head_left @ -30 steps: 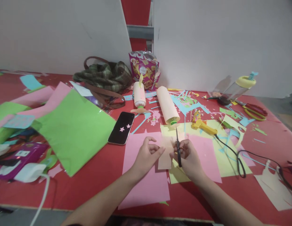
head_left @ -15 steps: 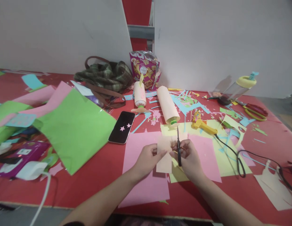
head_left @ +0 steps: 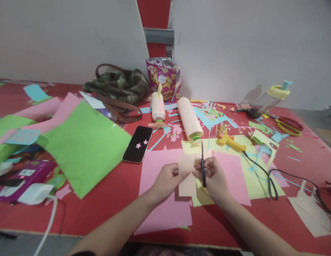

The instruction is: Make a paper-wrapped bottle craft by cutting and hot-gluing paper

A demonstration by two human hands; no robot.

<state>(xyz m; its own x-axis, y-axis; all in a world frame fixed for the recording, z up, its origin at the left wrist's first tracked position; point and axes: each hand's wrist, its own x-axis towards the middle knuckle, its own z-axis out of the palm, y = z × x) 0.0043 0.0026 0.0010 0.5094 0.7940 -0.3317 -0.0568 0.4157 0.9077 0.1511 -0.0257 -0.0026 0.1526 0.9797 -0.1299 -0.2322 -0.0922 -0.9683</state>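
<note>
Your left hand (head_left: 168, 179) pinches the beige paper (head_left: 187, 187); your right hand (head_left: 214, 179) curls around the black scissors (head_left: 203, 172). The paper lies between your hands, over the pink sheet (head_left: 165, 217), long axis pointing away from you, nearly parallel to the scissors just rightward.

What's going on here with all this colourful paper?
A person's left hand holds a small beige piece of paper. The right hand holds scissors close beside it, tips pointing away from the person. Under the hands lie paper sheets, including a pink sheet. A phone with two little pink stars on it lies to the left; a yellow glue gun lies to the right.
</note>
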